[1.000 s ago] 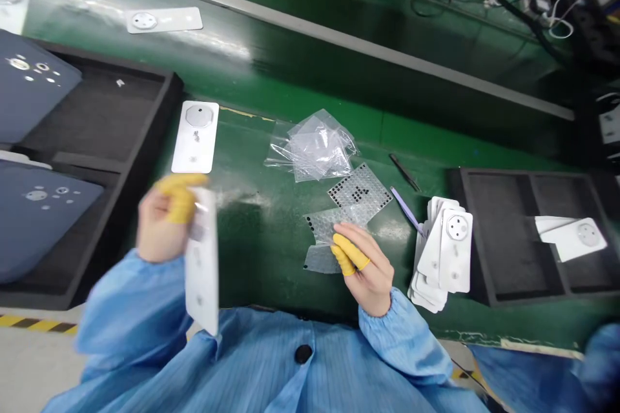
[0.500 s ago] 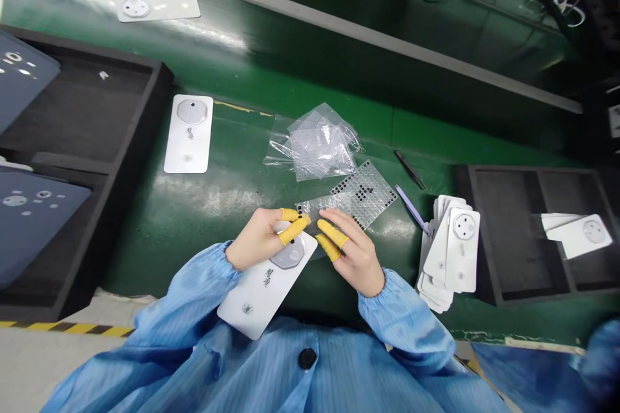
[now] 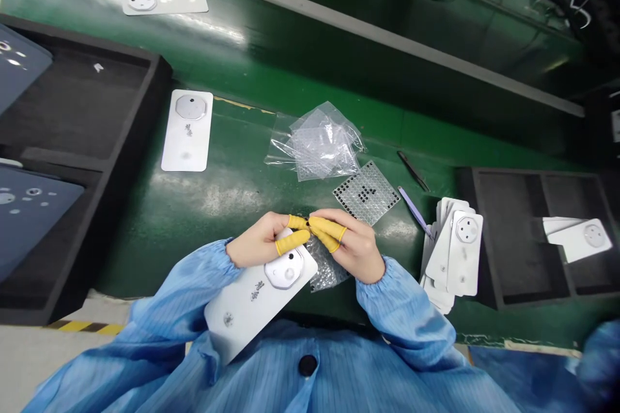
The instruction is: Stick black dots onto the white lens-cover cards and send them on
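Note:
My left hand [image 3: 264, 242], in yellow finger cots, is closed, thumb and finger pinching the edge of a clear sheet of black dots [image 3: 328, 266]. Below its fingers slants a white phone back cover [image 3: 259, 306] with a round camera plate, its lower end by my blue gown. Fingertip to fingertip with it, my right hand [image 3: 351, 242] is closed in a pinch at a small black dot [image 3: 307, 224]. Most of the sheet hangs beneath the right hand. Exactly how the cover is held is hidden.
A second dotted sheet [image 3: 371, 193] and clear plastic bags [image 3: 322, 145] lie ahead. To the right are tweezers [image 3: 413, 171], a purple tool [image 3: 415, 210], stacked white covers [image 3: 465, 258] and a black tray [image 3: 513, 245]. Another black tray [image 3: 116, 161] and a white cover [image 3: 186, 142] are left.
My right hand has moved left to meet the left fingertips and has closed. The clear sheet now bends down under it. The cover in front of me has shifted slightly down and left.

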Demonstrator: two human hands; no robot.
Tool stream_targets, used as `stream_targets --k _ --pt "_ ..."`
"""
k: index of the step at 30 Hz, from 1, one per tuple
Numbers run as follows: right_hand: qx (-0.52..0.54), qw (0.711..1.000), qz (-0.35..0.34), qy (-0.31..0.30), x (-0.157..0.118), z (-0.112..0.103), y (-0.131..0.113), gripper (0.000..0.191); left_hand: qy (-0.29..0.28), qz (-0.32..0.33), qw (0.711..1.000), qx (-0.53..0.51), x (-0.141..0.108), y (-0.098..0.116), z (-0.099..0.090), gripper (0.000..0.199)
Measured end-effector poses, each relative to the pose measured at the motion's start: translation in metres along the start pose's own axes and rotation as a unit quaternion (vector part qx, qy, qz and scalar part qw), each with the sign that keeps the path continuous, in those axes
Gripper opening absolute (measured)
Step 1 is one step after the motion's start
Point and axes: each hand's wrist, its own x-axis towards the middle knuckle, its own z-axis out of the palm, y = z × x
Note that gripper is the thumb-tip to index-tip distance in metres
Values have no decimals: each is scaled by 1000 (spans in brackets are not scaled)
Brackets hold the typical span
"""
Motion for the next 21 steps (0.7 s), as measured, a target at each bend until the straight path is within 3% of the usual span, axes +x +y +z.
stream_targets --k 7,10,16,21 --pt "-110 989 -72 -61 -1 -4 7 32 2 21 978 207 1 -4 1 20" --pt "-118 988 -86 -50 -4 2 11 34 0 45 960 275 2 -8 1 23" --pt "-98 993 -53 25 -15 13 12 40 6 47 955 294 5 -7 1 25" --pt "-193 973 -128 0 -15 18 18 34 12 41 948 315 7 -10 2 23"
